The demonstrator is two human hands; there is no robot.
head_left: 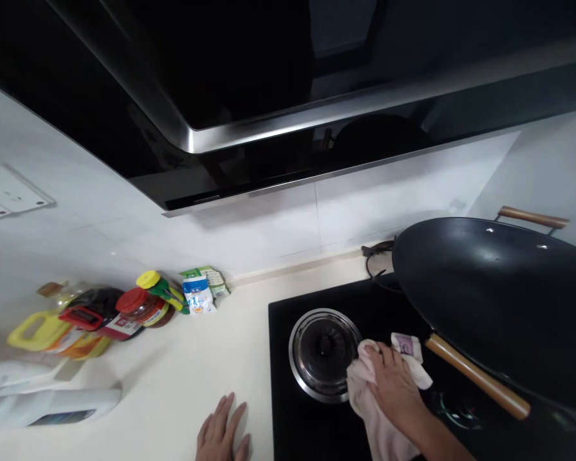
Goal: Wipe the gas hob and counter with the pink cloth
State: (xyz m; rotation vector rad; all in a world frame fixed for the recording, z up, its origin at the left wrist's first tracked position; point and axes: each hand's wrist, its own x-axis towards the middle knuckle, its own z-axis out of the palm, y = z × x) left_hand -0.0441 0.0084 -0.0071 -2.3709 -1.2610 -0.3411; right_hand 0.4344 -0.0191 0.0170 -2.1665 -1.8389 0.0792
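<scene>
Two hands show at the bottom of the frame. The right hand (394,384) lies palm down on one pale pink cloth (379,410), its grip pressed flat onto the fabric with the fingers together rather than pinching it; the cloth is bunched and creased, with a small printed patch showing at its upper right edge, and it sits on the black glass hob (288,410) in the lower middle of the frame, touching the right rim of the one round steel burner ring (322,353). The cloth's lower end runs out of the frame. The left hand (222,432) rests flat on the cream worktop (192,371) at the bottom edge, fingers spread, holding nothing; its wrist is cut off. One large black wok (499,301) fills the right side, with a long wooden handle (477,378) pointing toward the cloth and a small wooden loop handle (532,218) at its far rim. At the left, against the white wall, stands a blurred cluster of several bottles and jars (105,314) with red and yellow caps, hard to count, and beside it one small blue and white packet (198,296). A dark extractor hood (249,102) spans the top.
</scene>
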